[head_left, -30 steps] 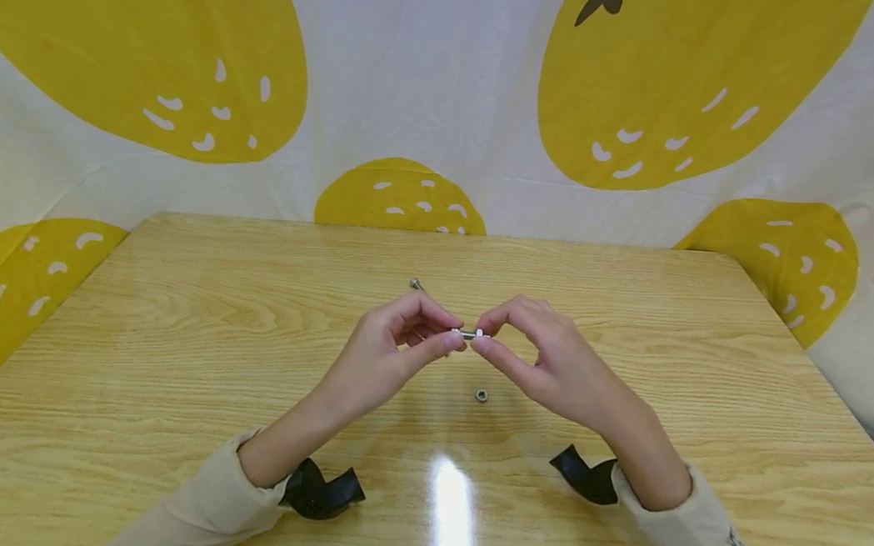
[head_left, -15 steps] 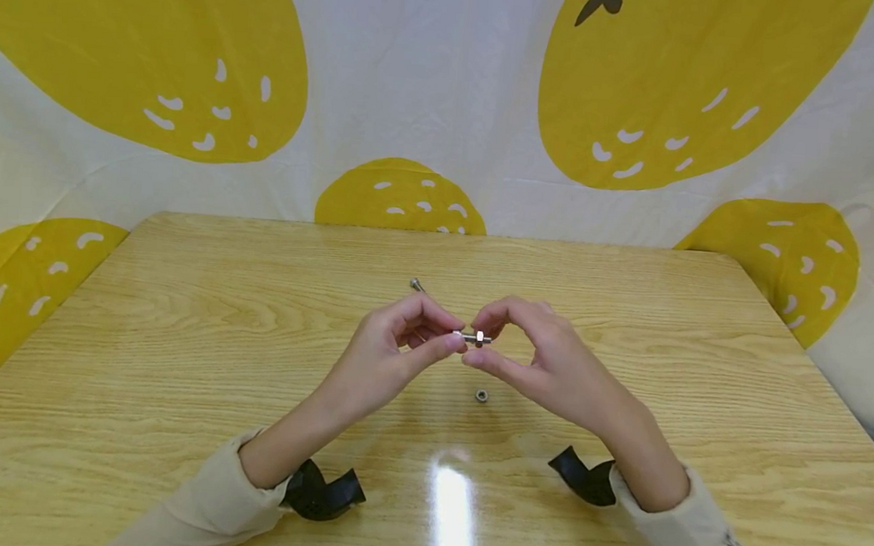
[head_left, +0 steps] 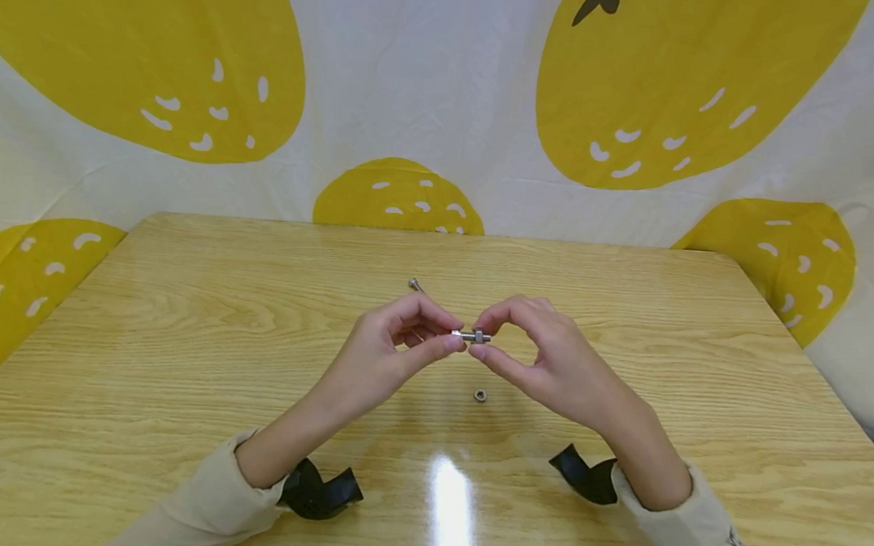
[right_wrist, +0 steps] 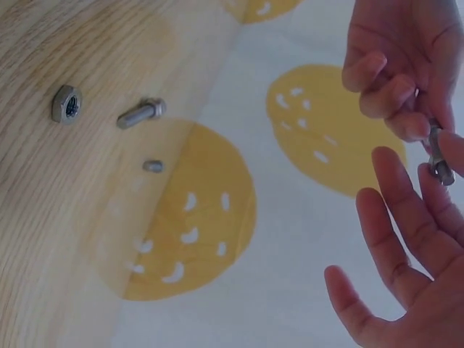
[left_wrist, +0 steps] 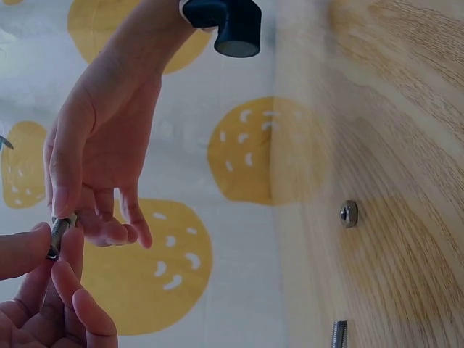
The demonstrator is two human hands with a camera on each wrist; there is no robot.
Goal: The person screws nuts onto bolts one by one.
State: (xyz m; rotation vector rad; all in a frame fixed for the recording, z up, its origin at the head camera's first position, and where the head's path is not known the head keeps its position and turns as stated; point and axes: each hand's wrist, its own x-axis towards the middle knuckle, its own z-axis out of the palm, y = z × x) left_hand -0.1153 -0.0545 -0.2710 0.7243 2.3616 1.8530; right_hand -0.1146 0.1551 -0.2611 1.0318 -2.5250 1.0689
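Observation:
In the head view my left hand (head_left: 380, 349) pinches the head end of a small silver bolt (head_left: 466, 337) between thumb and forefinger, holding it level above the table. A hex nut (head_left: 479, 336) sits on the threaded shaft, with the tip sticking out past it to the right. Thumb and forefinger of my right hand (head_left: 552, 363) are bent round this nut from above and below. The right wrist view shows the bolt (right_wrist: 440, 163) between the fingers, the other right fingers spread.
On the wooden table (head_left: 179, 307) lie a loose nut (head_left: 480, 396) below the hands and a second bolt (head_left: 415, 285), partly hidden behind the left hand. A small metal piece (right_wrist: 152, 166) lies near that bolt in the right wrist view. A patterned cloth (head_left: 419, 80) hangs behind.
My right thumb and forefinger moved off the nut half a second ago and are back at it now. The nut shows a different face. My left hand keeps its hold.

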